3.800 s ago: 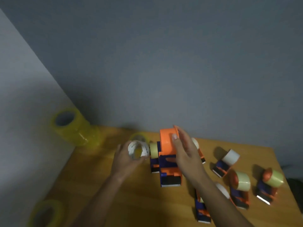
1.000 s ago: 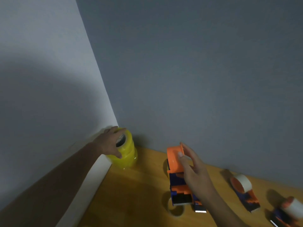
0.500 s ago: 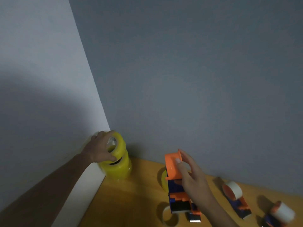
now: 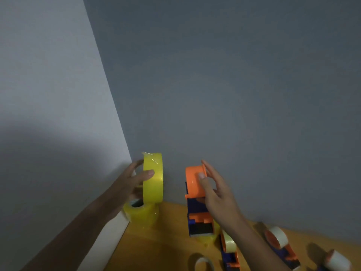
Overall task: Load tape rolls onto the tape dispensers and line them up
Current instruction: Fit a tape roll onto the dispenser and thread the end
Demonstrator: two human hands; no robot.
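My left hand (image 4: pixel 132 182) grips a yellow tape roll (image 4: pixel 153 178) held upright on edge in the air, just above another yellow roll (image 4: pixel 141 213) that lies in the table's back left corner. My right hand (image 4: pixel 216 194) holds a large orange and blue tape dispenser (image 4: pixel 196 200) by its orange hub, which carries no roll. The lifted roll is to the left of the dispenser, apart from it.
On the wooden table (image 4: pixel 168 241) stand smaller dispensers loaded with pale tape: one (image 4: pixel 228 249) under my right wrist, one (image 4: pixel 279 243) further right, one (image 4: pixel 336 261) at the right edge. A loose pale roll (image 4: pixel 202 264) lies near the front. Walls close the left and back.
My left hand has lifted the top yellow roll off the stack and turned it upright, moving it right toward the dispenser. The right hand keeps the dispenser in place.
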